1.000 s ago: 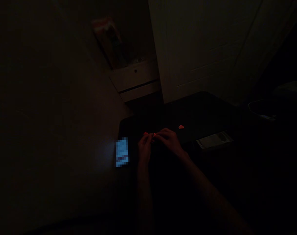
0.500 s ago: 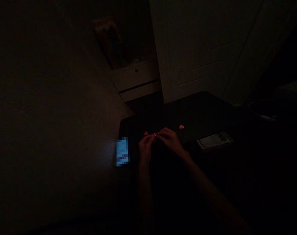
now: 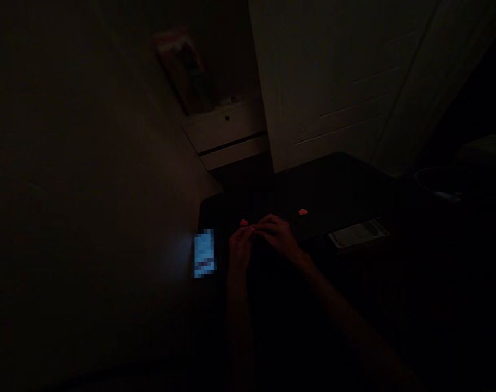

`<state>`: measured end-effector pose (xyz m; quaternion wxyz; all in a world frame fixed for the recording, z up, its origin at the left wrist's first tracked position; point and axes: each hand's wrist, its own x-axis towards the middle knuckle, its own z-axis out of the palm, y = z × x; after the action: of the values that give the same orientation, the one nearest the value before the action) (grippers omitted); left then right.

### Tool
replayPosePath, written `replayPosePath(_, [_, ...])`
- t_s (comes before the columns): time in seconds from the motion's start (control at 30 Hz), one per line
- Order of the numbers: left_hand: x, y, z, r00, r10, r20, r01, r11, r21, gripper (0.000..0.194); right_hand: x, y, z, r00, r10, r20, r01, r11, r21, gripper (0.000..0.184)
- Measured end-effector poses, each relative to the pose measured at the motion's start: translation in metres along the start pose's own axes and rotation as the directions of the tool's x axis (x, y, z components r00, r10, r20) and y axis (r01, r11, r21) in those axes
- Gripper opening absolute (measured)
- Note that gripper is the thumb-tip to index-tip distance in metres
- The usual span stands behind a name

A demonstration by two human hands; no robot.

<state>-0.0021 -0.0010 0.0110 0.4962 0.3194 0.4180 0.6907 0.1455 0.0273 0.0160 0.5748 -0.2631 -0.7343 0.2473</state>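
Note:
In the dim head view my left hand (image 3: 239,251) and my right hand (image 3: 281,238) meet over the near part of a dark table (image 3: 329,188). Their fingertips are closed together on a small pinkish-red piece (image 3: 253,229), mostly covered by the fingers; its kind is too dark to make out. Just beyond my left hand lies a small red lump (image 3: 243,222). Another orange-red lump (image 3: 302,212) rests on the table, further right, past my right hand.
A lit, blurred screen (image 3: 204,254), like a phone, is left of my hands beside the wall (image 3: 121,179). Printed paper or a booklet (image 3: 359,234) lies at the table's near right edge. Behind stand a pale drawer unit (image 3: 239,128) and a pale panelled surface (image 3: 329,92).
Both hands have shifted slightly left together. The pinkish-red piece, plainer before between the fingertips, is now more covered. The lumps and screen stay put.

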Motion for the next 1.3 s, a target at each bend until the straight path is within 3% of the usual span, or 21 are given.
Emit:
replayPosePath(0.3, [0.000, -0.001, 0.000, 1.000, -0.005, -0.018, 0.004, 1.000, -0.030, 0.033, 0.001, -0.001, -0.003, 0.999, -0.020, 0.048, 0.020, 1.000, -0.008, 0.015])
replayPosePath(0.53, [-0.002, -0.001, 0.005, 1.000, -0.017, -0.007, 0.017, 0.999, -0.047, 0.035, -0.001, -0.003, -0.001, 0.997, 0.079, -0.027, -0.079, 0.997, 0.025, 0.016])
replayPosePath(1.03, [-0.005, -0.001, 0.006, 1.000, -0.014, 0.015, 0.014, 1.000, 0.001, 0.034, -0.002, 0.002, -0.006, 0.995, 0.093, -0.021, -0.093, 0.995, 0.021, 0.015])
replayPosePath(1.3, [-0.004, -0.004, 0.005, 0.998, 0.060, 0.010, -0.061, 0.997, 0.051, 0.036, 0.002, 0.000, -0.015, 0.997, 0.077, 0.004, -0.077, 0.997, 0.011, 0.015])
